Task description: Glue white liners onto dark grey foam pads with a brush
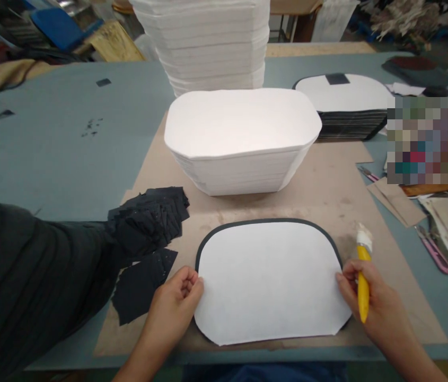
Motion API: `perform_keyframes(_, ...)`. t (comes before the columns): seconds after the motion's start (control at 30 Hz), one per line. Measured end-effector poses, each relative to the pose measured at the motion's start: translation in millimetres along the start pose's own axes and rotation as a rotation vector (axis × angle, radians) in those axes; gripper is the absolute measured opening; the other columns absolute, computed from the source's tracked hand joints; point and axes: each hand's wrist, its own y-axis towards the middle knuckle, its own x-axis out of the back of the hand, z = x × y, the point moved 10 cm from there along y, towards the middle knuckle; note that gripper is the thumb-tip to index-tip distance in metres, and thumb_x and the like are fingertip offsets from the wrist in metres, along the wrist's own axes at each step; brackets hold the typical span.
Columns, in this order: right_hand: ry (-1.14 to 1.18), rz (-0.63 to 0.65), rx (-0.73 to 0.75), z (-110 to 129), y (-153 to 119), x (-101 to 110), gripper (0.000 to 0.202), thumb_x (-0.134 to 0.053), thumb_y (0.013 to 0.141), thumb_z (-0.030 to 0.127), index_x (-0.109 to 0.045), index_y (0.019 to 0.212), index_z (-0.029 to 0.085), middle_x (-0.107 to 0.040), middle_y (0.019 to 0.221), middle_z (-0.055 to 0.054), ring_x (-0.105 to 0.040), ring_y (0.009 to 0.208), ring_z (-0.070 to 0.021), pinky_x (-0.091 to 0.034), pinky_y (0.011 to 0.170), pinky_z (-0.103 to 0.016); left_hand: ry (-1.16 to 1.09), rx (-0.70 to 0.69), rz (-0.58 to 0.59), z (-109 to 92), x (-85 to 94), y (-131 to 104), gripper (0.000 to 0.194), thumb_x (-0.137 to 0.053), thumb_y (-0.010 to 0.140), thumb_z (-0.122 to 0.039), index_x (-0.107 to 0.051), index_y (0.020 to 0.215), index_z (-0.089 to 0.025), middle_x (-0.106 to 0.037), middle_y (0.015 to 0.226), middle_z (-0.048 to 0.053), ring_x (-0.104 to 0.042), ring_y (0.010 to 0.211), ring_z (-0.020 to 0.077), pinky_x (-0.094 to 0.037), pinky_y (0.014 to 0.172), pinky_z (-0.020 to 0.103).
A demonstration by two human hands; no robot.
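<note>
One dark sleeve [36, 281], another person's, comes in at the far left, next to a heap of black bits [148, 212]. Then we see our left hand [179, 300], its fingers curled, pinching the side of a white sheet [269, 278]. The sheet lies on a black sheet [271, 220], on brown paper [327, 196] near our edge of the counter [49, 138]. A white pile [243, 124] stands behind. Our right hand [380, 300] has its fingers wrapped round a yellow brush [363, 297], with its thumb at the white sheet's right side. Past it lie pink snips [438, 255].

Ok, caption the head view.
White panel between left hand and right hand, the right holding a yellow-handled brush.
</note>
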Motion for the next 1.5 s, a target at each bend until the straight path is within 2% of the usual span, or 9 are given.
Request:
perform_keyframes(0.23, -0.202, 0.023, 0.092, 7.3, 4.2, 0.3, 0.024, -0.051, 0.096, 0.05, -0.054, 0.101, 0.026, -0.068, 0.081, -0.003, -0.069, 0.066, -0.0218, -0.052, 0.059, -0.031, 0.195, -0.102, 0.027, -7.2, -0.1, 0.0, 0.028, -0.052, 0.083, -0.047, -0.055, 0.07, -0.022, -0.055, 0.06, -0.002, -0.056, 0.059, 0.0181, -0.037, 0.058, 0.027)
perform_keyframes(0.43, -0.274, 0.172, 0.031, -21.9, 14.8, 0.9, 0.037, -0.053, 0.087, 0.061, -0.056, 0.1, 0.027, -0.069, 0.076, -0.004, -0.067, 0.054, -0.0241, -0.048, 0.048, -0.032, 0.231, -0.162, 0.078, -8.9, -3.0, 2.5, 0.02, -0.052, 0.088, -0.034, -0.057, 0.074, -0.021, -0.06, 0.064, -0.001, -0.057, 0.061, 0.0173, -0.036, 0.058, 0.026)
perform_keyframes(0.57, -0.269, 0.239, -0.034, -32.3, 22.0, 5.2, 0.038, -0.059, 0.081, 0.06, -0.056, 0.101, 0.028, -0.072, 0.084, -0.006, -0.071, 0.064, -0.0263, -0.051, 0.054, -0.034, 0.194, -0.197, 0.068, -15.5, -2.9, 0.6, 0.019, -0.056, 0.088, -0.027, -0.057, 0.071, -0.02, -0.059, 0.061, -0.002, -0.056, 0.057, 0.0151, -0.035, 0.055, 0.024)
perform_keyframes(0.83, -0.486, 0.206, -0.103, -21.1, 16.2, 17.2, 0.039, -0.062, 0.081, 0.057, -0.056, 0.107, 0.028, -0.067, 0.084, -0.008, -0.064, 0.063, -0.0242, -0.041, 0.055, -0.032, 0.199, -0.194, 0.057, -17.0, -5.0, -2.8, 0.017, -0.062, 0.09, -0.022, -0.059, 0.074, -0.018, -0.061, 0.064, -0.002, -0.056, 0.058, 0.0133, -0.037, 0.057, 0.023)
perform_keyframes(0.97, -0.441, 0.149, -0.057, -16.2, 15.6, 14.9, 0.034, -0.063, 0.081, 0.049, -0.053, 0.107, 0.029, -0.069, 0.09, -0.011, -0.067, 0.072, -0.0257, -0.044, 0.06, -0.035, 0.235, -0.225, 0.013, -21.7, -5.3, -4.3, 0.018, -0.062, 0.09, -0.02, -0.059, 0.072, -0.018, -0.062, 0.066, -0.002, -0.055, 0.06, 0.0135, -0.036, 0.058, 0.023)
perform_keyframes(1.13, -0.397, 0.09, 0.028, -1.9, 14.0, 12.7, 0.026, -0.06, 0.084, 0.043, -0.051, 0.103, 0.029, -0.07, 0.092, -0.011, -0.066, 0.071, -0.026, -0.045, 0.063, -0.037, 0.301, -0.27, -0.016, -24.1, -2.9, -6.5, 0.018, -0.061, 0.09, -0.022, -0.057, 0.073, -0.02, -0.062, 0.067, -0.001, -0.056, 0.063, 0.0155, -0.034, 0.061, 0.026)
perform_keyframes(1.3, -0.353, 0.107, 0.112, 18.9, 11.0, 5.6, 0.018, -0.051, 0.092, 0.038, -0.053, 0.104, 0.025, -0.068, 0.094, -0.01, -0.065, 0.075, -0.0254, -0.045, 0.069, -0.035, 0.511, -0.234, -0.079, -18.8, 20.6, 2.0, 0.029, -0.058, 0.095, -0.047, -0.059, 0.08, -0.022, -0.063, 0.067, 0.001, -0.059, 0.063, 0.0204, -0.039, 0.061, 0.029)
perform_keyframes(1.4, -0.328, 0.104, 0.137, 22.3, 13.5, 3.0, 0.017, -0.049, 0.094, 0.035, -0.054, 0.105, 0.024, -0.065, 0.085, -0.008, -0.063, 0.073, -0.0253, -0.043, 0.068, -0.035, 0.546, -0.392, -0.318, -53.3, 28.7, -3.2, 0.036, -0.047, 0.1, -0.051, -0.063, 0.1, -0.019, -0.069, 0.086, 0.008, -0.067, 0.084, 0.0263, -0.051, 0.076, 0.035)
perform_keyframes(1.5, -0.31, 0.109, 0.136, 22.0, 14.2, 2.0, 0.016, -0.048, 0.095, 0.033, -0.054, 0.106, 0.023, -0.061, 0.078, -0.006, -0.06, 0.069, -0.0248, -0.04, 0.065, -0.034, 0.574, -0.753, -0.281, -105.1, -21.4, -27.2, 0.042, -0.043, 0.103, -0.044, -0.062, 0.121, -0.012, -0.063, 0.132, 0.02, -0.057, 0.128, 0.0312, -0.047, 0.108, 0.045)
